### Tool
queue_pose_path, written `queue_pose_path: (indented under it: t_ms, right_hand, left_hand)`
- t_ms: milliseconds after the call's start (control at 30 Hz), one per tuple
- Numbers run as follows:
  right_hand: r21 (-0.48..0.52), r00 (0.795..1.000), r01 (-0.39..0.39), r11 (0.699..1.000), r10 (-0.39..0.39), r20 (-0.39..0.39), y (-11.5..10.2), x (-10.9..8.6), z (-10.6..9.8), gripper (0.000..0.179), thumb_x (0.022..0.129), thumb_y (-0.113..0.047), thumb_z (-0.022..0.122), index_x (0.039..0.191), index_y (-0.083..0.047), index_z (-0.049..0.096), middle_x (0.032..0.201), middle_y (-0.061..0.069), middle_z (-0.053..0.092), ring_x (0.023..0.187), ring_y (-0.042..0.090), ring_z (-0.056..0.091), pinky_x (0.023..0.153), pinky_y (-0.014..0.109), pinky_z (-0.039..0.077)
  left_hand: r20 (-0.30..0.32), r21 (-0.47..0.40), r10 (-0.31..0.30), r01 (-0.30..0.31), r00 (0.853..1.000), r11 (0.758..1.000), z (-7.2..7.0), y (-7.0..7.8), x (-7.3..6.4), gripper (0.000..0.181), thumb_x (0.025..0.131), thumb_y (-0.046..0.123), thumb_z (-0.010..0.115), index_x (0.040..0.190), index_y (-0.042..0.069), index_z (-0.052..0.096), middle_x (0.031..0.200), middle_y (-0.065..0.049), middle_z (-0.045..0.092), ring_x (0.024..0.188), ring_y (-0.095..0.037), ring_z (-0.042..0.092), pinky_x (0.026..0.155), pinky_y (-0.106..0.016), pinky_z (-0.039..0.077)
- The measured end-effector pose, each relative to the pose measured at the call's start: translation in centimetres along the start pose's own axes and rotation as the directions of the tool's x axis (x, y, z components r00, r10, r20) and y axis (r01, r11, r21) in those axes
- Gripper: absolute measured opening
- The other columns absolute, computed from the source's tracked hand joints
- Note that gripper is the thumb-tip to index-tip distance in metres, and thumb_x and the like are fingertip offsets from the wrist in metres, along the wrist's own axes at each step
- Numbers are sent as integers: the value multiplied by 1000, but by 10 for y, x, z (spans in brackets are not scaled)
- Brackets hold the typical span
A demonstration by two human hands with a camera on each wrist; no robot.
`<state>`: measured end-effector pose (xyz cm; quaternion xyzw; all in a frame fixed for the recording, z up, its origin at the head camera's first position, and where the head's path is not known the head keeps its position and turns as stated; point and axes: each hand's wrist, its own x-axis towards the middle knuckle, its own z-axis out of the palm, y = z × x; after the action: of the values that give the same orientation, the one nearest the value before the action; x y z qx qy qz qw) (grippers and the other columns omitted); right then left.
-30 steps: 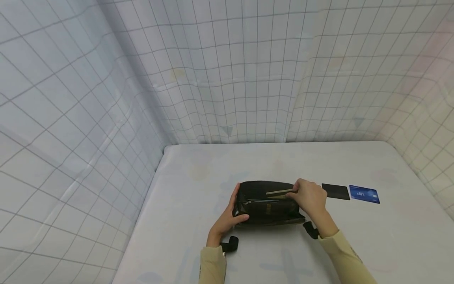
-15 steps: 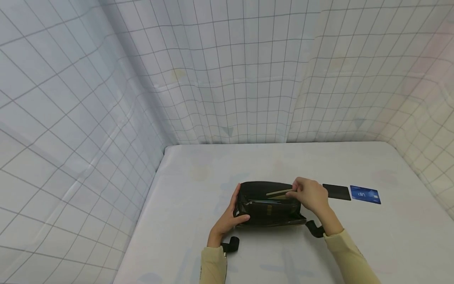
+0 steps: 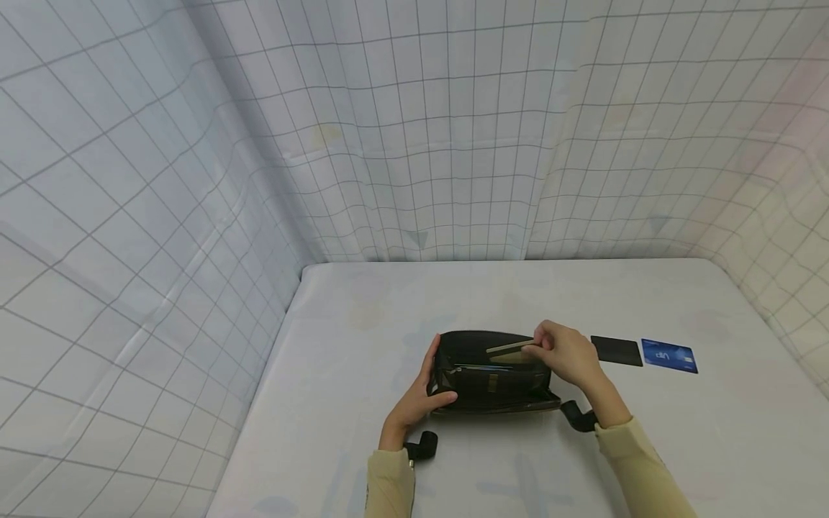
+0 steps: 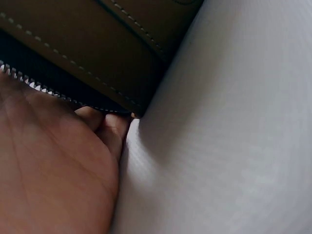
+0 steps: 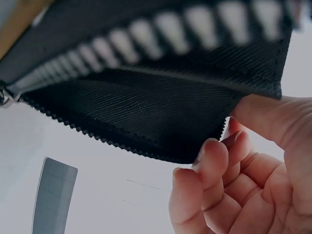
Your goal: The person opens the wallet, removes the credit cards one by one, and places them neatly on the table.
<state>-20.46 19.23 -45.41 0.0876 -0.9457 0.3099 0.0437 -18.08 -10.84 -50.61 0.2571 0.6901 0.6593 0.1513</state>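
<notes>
A dark long zip wallet point(image 3: 492, 399) lies spread open on the white table, a zipper and stitched brown lining point(image 4: 73, 44) showing close up in the left wrist view. Its left end is gripped by my left hand point(image 3: 411, 401), thumb over the front edge and fingers along the outer side. At the right end, my right hand point(image 3: 570, 356) pinches the edge of an inner zip pocket between thumb and fingers. The right wrist view looks into this black pocket point(image 5: 146, 112); its zipper teeth are parted and the zip pull point(image 5: 7, 97) sits at the far end.
Right of the wallet lie a black card point(image 3: 617, 350) and, beside it, a blue card point(image 3: 669, 355) with printed letters. White cloth with a grid pattern point(image 3: 421, 144) hangs behind the table and along both sides. A black wrist-worn device point(image 3: 422, 446) sits at the left wrist.
My right hand has risen slightly, and the pinched pocket edge has lifted with it, so the pocket gapes a little wider. My left hand keeps its grip on the wallet.
</notes>
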Motion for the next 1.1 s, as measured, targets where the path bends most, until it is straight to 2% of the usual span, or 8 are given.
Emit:
queue_pose_path:
  t_ms: [433,600,833,1100]
  right_hand:
    - [95,1000,-23,995,23,-2,8,1,2,26,85,-31,73,84,-12,55,66,-1,46,53,16,40,48,31,32]
    - [129,999,-7,992,11,-36,13,3,3,28,86,-33,72,85,-10,55,68,0,48,56,17,42,49,31,34]
    - [189,996,21,982,-4,-93,16,3,4,27,86,-31,72,84,-11,55,78,2,53,67,18,51,51,32,40]
    - [227,990,4,974,28,-137,16,2,3,27,88,-31,70,86,-10,52,81,5,55,64,18,51,48,31,40]
  left_hand:
    - [1,28,17,-17,1000,999,0,0,-1,103,88,30,70,153,14,-8,156,-7,-13,141,-27,-9,107,-60,7]
    - [5,24,11,-11,1000,1000,0,0,0,103,88,30,69,153,14,-9,156,-6,-14,141,-25,-9,108,-58,7]
    - [1,4,10,-10,1000,1000,0,1,0,103,87,27,70,153,14,-9,156,-7,-13,141,-26,-7,108,-57,8]
    - [-4,18,14,-14,1000,1000,0,1,0,103,87,26,70,153,13,-8,156,-5,-12,141,-23,-8,108,-55,6]
